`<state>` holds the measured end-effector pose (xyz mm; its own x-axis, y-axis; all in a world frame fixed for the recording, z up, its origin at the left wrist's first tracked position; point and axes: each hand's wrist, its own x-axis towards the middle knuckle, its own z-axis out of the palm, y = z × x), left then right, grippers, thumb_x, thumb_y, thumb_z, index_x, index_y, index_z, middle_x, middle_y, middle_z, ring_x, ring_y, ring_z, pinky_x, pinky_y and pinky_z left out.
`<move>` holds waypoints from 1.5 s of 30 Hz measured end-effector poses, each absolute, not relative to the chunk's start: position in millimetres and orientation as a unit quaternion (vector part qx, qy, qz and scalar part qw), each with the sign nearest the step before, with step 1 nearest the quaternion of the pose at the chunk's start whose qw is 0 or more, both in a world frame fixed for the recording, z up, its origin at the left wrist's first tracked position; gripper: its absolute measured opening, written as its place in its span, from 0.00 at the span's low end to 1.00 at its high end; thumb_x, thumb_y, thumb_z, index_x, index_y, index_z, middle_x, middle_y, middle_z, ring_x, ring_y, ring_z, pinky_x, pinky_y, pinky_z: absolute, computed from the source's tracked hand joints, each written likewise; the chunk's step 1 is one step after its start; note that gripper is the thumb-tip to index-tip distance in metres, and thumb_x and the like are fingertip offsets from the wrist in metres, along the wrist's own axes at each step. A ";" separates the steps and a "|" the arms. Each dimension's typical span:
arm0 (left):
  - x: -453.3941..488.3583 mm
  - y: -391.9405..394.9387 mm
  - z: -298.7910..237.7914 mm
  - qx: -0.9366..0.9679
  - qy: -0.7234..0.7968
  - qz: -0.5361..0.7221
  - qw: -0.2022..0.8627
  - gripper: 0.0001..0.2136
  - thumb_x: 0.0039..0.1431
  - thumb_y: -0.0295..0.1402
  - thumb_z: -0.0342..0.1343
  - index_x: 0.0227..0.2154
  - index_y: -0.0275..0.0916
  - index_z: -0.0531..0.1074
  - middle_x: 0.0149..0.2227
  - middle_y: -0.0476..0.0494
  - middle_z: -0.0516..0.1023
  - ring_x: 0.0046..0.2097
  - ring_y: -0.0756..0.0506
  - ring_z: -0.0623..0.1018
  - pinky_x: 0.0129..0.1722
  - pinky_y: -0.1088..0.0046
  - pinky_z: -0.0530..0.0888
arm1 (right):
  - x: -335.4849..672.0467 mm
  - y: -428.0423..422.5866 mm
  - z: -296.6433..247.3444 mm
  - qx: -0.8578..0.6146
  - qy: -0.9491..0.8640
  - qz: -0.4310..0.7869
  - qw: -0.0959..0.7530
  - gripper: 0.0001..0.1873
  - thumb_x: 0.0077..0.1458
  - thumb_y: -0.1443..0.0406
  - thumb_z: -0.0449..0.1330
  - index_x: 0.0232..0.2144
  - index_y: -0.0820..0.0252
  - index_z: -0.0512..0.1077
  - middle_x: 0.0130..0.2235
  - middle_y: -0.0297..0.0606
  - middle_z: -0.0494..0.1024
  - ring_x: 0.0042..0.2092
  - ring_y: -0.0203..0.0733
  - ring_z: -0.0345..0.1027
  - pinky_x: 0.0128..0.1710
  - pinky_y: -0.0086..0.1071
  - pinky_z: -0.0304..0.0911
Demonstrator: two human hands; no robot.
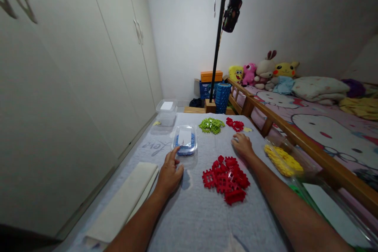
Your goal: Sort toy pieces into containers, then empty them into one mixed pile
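Presently my left hand is loose by the blue-filled box; my right hand, seemingly empty, rests near the red pile. Green pieces lie apart on the counter, presumably keeping colours separate.

I see glossy red plastic lattice pieces, a shiny, clear, squarish plastic box, matt grey tablecloth, smooth brown wooden rail.

A home bedroom: a wood-railed bed with a cartoon-print sheet, plush toys along the wall, and tall wardrobe doors.
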<state>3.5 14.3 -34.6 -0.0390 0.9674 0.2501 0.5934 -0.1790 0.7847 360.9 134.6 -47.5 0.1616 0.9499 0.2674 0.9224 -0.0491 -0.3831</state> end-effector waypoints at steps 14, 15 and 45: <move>4.2 12.6 -32.8 0.651 0.602 0.399 0.235 0.32 0.53 0.27 0.51 0.64 0.42 0.60 0.56 0.40 0.69 0.44 0.46 0.75 0.48 0.66 0.74 | 373.0 199.4 -41.1 -0.823 -0.489 0.116 0.264 0.31 0.48 0.58 0.61 0.56 0.51 0.75 0.57 0.52 0.71 0.60 0.65 0.60 0.59 0.57 0.53; 4.2 12.6 -32.4 0.651 0.601 0.399 0.235 0.32 0.53 0.27 0.51 0.64 0.42 0.60 0.55 0.40 0.69 0.44 0.46 0.75 0.47 0.66 0.74 | 373.7 200.5 -43.4 -0.821 -0.487 0.113 0.276 0.29 0.47 0.59 0.61 0.53 0.51 0.76 0.56 0.51 0.72 0.60 0.65 0.61 0.59 0.56 0.53; 4.2 12.3 -30.2 0.653 0.595 0.402 0.240 0.32 0.53 0.27 0.51 0.63 0.42 0.60 0.56 0.40 0.68 0.43 0.46 0.75 0.48 0.66 0.74 | 331.4 76.8 9.5 -0.507 -0.603 0.495 0.366 0.15 0.41 0.61 0.65 0.35 0.61 0.75 0.28 0.31 0.74 0.28 0.34 0.63 0.29 0.29 0.59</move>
